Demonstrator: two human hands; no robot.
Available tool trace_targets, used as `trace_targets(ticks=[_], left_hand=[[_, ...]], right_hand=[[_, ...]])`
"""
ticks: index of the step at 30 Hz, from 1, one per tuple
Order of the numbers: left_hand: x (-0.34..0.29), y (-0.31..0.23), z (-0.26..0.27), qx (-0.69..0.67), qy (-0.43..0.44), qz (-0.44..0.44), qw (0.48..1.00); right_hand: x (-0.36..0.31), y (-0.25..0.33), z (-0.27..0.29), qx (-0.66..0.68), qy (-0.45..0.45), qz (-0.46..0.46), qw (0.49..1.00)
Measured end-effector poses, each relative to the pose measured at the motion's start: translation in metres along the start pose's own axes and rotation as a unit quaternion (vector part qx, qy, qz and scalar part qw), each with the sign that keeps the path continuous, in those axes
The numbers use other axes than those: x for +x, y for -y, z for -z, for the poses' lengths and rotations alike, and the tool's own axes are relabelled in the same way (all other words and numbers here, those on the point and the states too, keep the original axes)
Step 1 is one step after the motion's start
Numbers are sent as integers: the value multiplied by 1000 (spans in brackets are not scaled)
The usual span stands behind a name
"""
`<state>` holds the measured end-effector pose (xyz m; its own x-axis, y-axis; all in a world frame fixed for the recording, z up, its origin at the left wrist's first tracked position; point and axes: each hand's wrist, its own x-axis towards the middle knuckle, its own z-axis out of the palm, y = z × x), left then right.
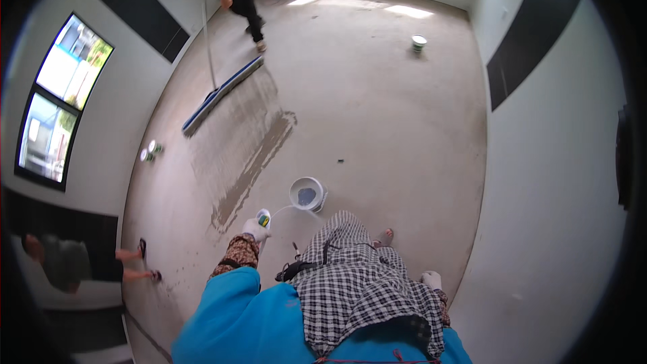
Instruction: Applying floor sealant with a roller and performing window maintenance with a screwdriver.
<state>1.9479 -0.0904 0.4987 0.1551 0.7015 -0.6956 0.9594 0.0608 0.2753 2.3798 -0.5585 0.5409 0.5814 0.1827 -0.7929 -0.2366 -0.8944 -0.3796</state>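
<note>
In the head view, the left arm extends forward, its gloved left hand [255, 231] gripping a small white-and-green object [263, 220], left of the bucket [308, 194]. The right hand [431, 279] hangs beside the checked cloth [357, 269]; I cannot tell its grip.

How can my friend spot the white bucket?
Find the tan floor, then the checked cloth at the bottom. Just past the cloth's top left stands a round white bucket with something grey inside. It looks much bigger than the green-and-white tubs.
</note>
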Motion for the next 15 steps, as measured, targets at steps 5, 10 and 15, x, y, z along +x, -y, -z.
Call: trace_targets(ticks=[5, 10, 15], left_hand=[[-29, -49, 28, -66, 33, 20, 997], [-50, -18, 16, -103, 31, 42, 993], [-59, 14, 1, -132, 38, 61, 989]], right_hand=[[33, -10, 28, 10, 5, -74, 997], [39, 40, 25, 36, -12, -28, 999], [24, 63, 8, 23, 18, 0, 1000]])
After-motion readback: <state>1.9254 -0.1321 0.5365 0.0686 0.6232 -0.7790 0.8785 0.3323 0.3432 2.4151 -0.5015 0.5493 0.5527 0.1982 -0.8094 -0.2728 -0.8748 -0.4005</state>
